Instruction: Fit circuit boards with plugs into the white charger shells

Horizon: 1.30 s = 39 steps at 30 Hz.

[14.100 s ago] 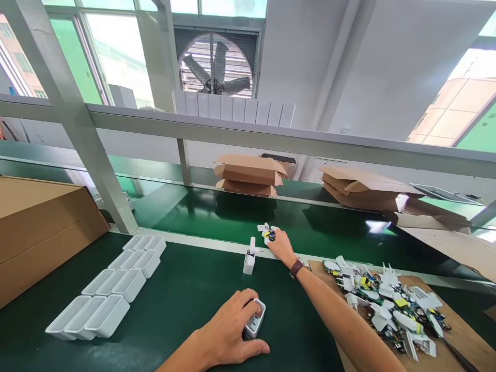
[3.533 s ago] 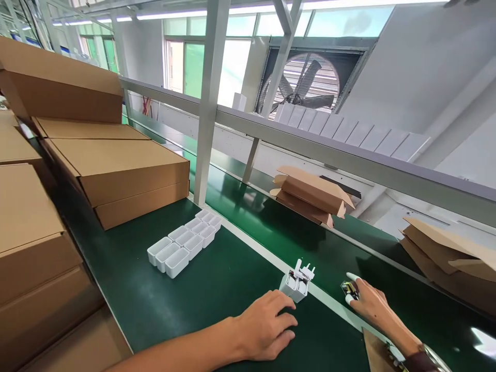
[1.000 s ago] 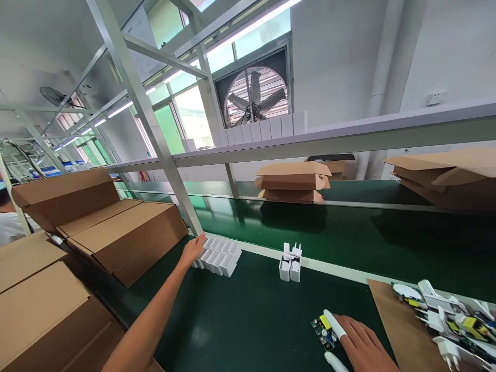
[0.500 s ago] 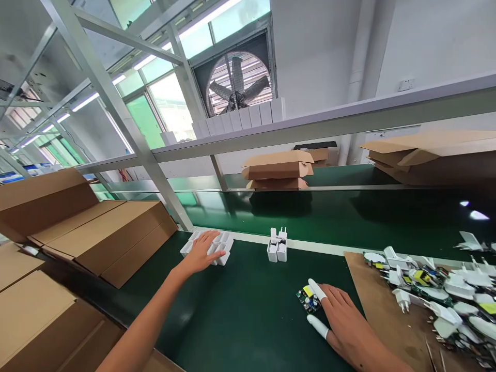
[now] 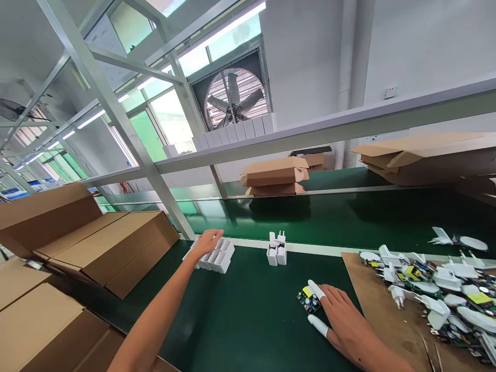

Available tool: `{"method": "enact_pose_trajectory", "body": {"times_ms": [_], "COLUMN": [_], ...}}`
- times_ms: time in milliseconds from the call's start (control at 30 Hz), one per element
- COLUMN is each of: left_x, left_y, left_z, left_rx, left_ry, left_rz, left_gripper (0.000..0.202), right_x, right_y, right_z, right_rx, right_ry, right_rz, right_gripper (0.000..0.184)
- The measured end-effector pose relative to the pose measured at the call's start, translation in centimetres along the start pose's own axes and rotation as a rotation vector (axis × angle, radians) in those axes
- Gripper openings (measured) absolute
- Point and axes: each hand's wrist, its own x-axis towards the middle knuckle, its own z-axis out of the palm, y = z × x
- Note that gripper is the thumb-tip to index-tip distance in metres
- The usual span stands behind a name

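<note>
My left hand (image 5: 208, 244) reaches over a block of white plastic housings (image 5: 219, 257) near the belt's far edge. Its fingers are stretched across the back of the block, their tips partly hidden. White covers sit on the thumb and index finger of my right hand (image 5: 341, 318). Between those two fingers is a small circuit board (image 5: 308, 299) with a yellow part on top, low over or on the green belt; I cannot tell which. Two white adapter housings (image 5: 276, 252), one showing plug pins, stand together between my hands.
Brown cardboard (image 5: 372, 299) on the right carries a heap of white plug parts and circuit boards (image 5: 437, 289), with tweezers (image 5: 432, 354) at its near end. Large cartons (image 5: 116, 248) line the left. A metal rail (image 5: 310, 139) crosses above the green belt (image 5: 240, 320).
My left hand has shifted toward the far side of the white housings, and its fingers look less spread. My right hand stays by the circuit board. The view has tilted slightly.
</note>
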Motion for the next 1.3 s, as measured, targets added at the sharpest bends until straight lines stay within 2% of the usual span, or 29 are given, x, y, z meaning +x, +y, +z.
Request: {"method": "enact_pose_trajectory", "body": {"times_ms": [100,200,300,467,567,633,700,900,1000,1067,1167,1233,1300], "left_x": [-0.2,-1.0,-2.4,-5.8,-7.5,-8.5,-9.6,-12.1,-11.9,-11.7,-12.0,-12.5,-13.2], "left_y": [-1.2,-1.5,-1.2,-1.1,-1.2,-0.6,1.2,9.9,12.6,13.2,12.5,11.6,10.8], "left_z": [-1.2,-1.7,-1.7,-0.6,0.4,1.2,2.1,5.7,7.8,9.4,11.9,13.5,14.9], "left_rx": [-0.033,-0.071,-0.069,-0.015,-0.005,-0.024,-0.063,-0.219,-0.328,-0.413,-0.495,-0.526,-0.542], "left_ry": [0.012,0.027,0.053,0.027,0.002,-0.016,-0.041,-0.247,-0.252,-0.228,-0.208,-0.214,-0.202], "left_rz": [-0.064,-0.045,0.034,0.228,0.287,0.339,0.426,0.670,0.758,0.802,0.800,0.762,0.709], "left_gripper": [0.037,0.043,0.054,0.039,0.035,0.032,0.031,0.016,0.012,0.032,0.058,0.066,0.072], "right_x": [0.0,-0.1,-0.2,-0.2,0.1,0.3,0.5,0.7,0.6,0.4,0.6,1.4,2.5], "right_y": [0.1,0.2,0.3,-0.3,-1.0,-1.3,-1.4,-1.2,-1.4,-1.6,-1.1,0.3,2.5], "right_z": [0.4,0.7,0.4,-1.3,-2.4,-2.9,-3.3,-4.0,-4.0,-4.1,-5.0,-6.3,-8.1], "right_rx": [-0.024,-0.027,0.018,0.136,0.204,0.245,0.282,0.325,0.328,0.347,0.361,0.295,0.165], "right_ry": [-0.012,-0.027,-0.049,-0.124,-0.165,-0.168,-0.162,-0.227,-0.221,-0.219,-0.192,-0.193,-0.242], "right_rz": [0.003,-0.001,0.012,0.121,0.172,0.186,0.198,0.241,0.239,0.246,0.241,0.262,0.361], "right_gripper": [0.039,0.042,0.042,0.055,0.057,0.058,0.061,0.061,0.057,0.054,0.058,0.055,0.048]}}
